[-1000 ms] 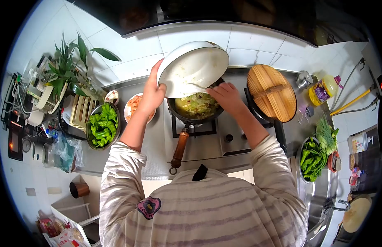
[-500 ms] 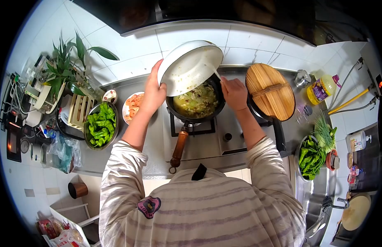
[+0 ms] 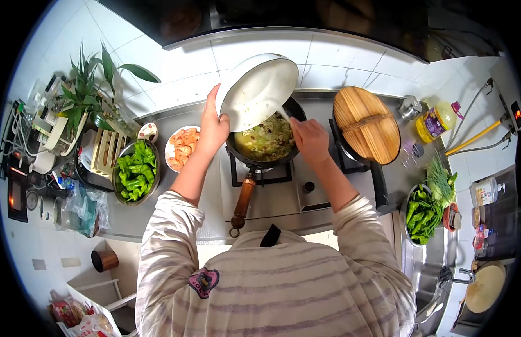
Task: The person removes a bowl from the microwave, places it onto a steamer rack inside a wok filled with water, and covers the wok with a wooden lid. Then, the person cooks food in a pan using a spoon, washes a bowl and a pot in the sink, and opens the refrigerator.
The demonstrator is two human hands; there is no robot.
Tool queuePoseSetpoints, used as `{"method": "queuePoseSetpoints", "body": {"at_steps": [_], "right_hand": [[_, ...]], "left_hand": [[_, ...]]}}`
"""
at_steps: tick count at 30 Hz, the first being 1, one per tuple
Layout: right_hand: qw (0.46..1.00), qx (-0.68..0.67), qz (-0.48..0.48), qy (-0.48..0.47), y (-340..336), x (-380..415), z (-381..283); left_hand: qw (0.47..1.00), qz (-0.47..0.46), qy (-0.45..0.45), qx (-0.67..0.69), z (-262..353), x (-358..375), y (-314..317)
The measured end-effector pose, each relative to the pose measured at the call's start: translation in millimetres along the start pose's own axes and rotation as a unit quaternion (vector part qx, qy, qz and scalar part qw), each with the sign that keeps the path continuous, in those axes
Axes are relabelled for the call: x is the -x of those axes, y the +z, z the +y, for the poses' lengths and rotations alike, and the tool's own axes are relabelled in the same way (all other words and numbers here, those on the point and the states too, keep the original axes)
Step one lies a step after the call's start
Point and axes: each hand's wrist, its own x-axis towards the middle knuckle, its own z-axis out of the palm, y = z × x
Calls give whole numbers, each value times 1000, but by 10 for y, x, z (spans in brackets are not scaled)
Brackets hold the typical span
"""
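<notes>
Left hand (image 3: pixel 214 128) clamped on rim of white bowl (image 3: pixel 259 92), bowl tipped steep over black pan (image 3: pixel 264 143) on left burner, mid worktop. Right hand (image 3: pixel 308 139) closed around thin utensil, probably chopsticks, tip at bowl's lower lip; exact tool too small to tell. Pan holds greenish-yellow food, wooden handle (image 3: pixel 243 197) points toward worktop front edge. To do it well: keep bowl lip inside pan rim, scrape downhill toward lip, hold tilt steady, keep wrist clear of hot pan edge.
</notes>
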Motion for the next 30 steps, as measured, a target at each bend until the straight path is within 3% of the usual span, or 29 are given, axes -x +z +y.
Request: {"method": "queuePoseSetpoints", "body": {"at_steps": [4,7,9,10,12,14,17,20,27,30], "right_hand": [[998,40,24,46,127,-91,83],[997,13,-32,64,178,-29,-10],[990,-16,-139,24,95,55,-173],[990,-16,-139,23,91,90,-207],[993,-88,-47,-62,96,116,-247],[995,-62,-49,-59,94,42,-206],[997,-45,-29,-53,138,-154,-156],[997,-49,-1,-59,129,-288,-152],[989,-50,-56,-129,95,-199,33],[991,-39,-28,-122,-1,-284,0]], "left_hand": [[1000,-2,0,5,15,12,52],[1000,0,-5,10,13,21,67],[999,7,-11,30,-7,19,60],[999,10,-12,39,-18,14,50],[998,12,-21,61,12,13,17],[997,10,-32,74,92,44,-13],[979,-4,-130,155,250,51,-20],[996,3,-35,81,78,17,2],[999,-4,-24,38,78,44,-33],[999,-8,-31,40,204,80,-59]]}}
